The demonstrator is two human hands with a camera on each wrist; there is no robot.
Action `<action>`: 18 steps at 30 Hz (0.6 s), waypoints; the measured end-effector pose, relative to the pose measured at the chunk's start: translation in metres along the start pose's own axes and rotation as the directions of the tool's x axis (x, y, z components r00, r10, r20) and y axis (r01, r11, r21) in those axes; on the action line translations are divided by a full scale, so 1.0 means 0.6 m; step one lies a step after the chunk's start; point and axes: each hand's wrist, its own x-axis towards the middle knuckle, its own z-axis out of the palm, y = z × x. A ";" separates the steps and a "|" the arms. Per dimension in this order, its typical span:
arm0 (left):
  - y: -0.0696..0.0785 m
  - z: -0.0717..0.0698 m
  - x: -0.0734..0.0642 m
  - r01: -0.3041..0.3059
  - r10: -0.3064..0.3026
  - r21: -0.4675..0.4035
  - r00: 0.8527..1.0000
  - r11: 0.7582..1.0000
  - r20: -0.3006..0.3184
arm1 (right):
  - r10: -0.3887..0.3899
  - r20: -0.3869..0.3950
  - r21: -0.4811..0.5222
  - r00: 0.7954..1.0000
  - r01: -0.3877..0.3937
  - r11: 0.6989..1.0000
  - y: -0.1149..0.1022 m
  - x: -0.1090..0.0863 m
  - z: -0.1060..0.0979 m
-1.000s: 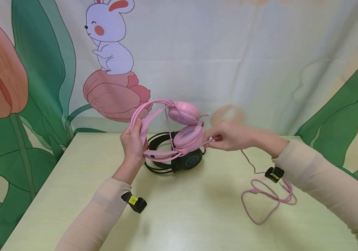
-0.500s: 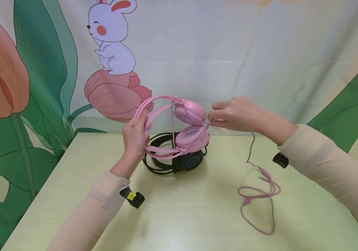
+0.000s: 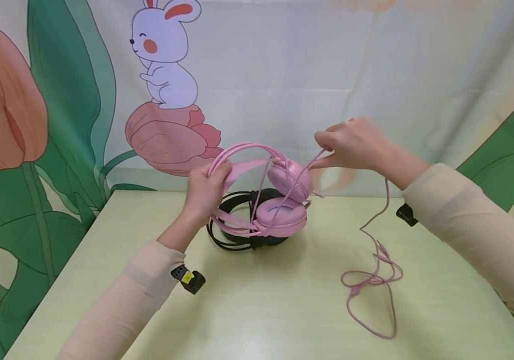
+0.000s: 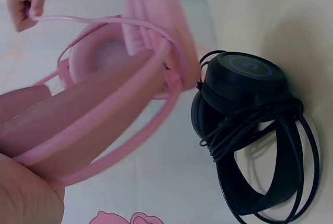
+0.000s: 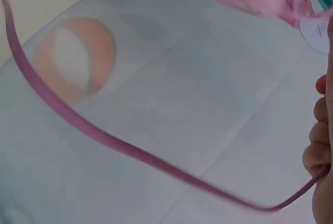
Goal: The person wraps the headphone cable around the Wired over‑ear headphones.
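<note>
My left hand [image 3: 205, 192] grips the headband of a pink headset [image 3: 281, 217], holding it up above the table. Both ear cups face each other on its right side. To the upper right, my right hand [image 3: 351, 145] holds the pink cable [image 3: 294, 187], which runs taut from the headset to the fingers and hangs down behind the hand. In the right wrist view the curled fingers [image 5: 317, 156] close round that cable. Behind and below the pink headset, partly covered by it, a black headset [image 4: 250, 86] with its cord bundled lies on the table.
Loose coils of the pink cable's far end [image 3: 374, 280] lie on the right of the pale table [image 3: 257, 310]. A printed cloth [image 3: 257, 75] with a rabbit and tulips hangs behind the table's back edge.
My right hand has risen and moved right, drawing the pink cable out from the ear cups. The pink headset has shifted slightly right and tilted, while the coils on the table have spread.
</note>
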 end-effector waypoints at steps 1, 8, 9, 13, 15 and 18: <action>-0.001 0.001 -0.001 -0.020 0.020 0.041 1.000 0.999 0.018 | 0.023 -0.013 -0.005 1.000 -0.023 1.000 0.006 -0.001 -0.003; -0.005 0.009 -0.007 0.017 -0.017 -0.003 0.998 1.000 0.061 | -0.011 -0.163 -0.126 0.987 -0.010 0.992 0.035 -0.002 -0.025; -0.004 0.009 -0.006 0.035 -0.033 -0.038 0.998 0.999 0.062 | -0.017 -0.193 -0.139 0.981 -0.010 0.990 0.037 -0.001 -0.027; 0.003 0.009 -0.003 0.077 -0.066 -0.123 0.994 0.989 0.088 | -0.040 -0.297 -0.157 0.954 -0.007 0.988 0.041 0.008 -0.032; 0.007 0.010 -0.003 0.075 -0.060 -0.131 0.992 0.989 0.114 | -0.064 -0.320 -0.169 0.945 0.009 0.986 0.042 0.013 -0.033; 0.012 0.012 -0.002 0.047 -0.024 -0.124 0.984 0.991 0.174 | -0.113 -0.319 -0.209 0.941 0.047 0.977 0.045 0.019 -0.033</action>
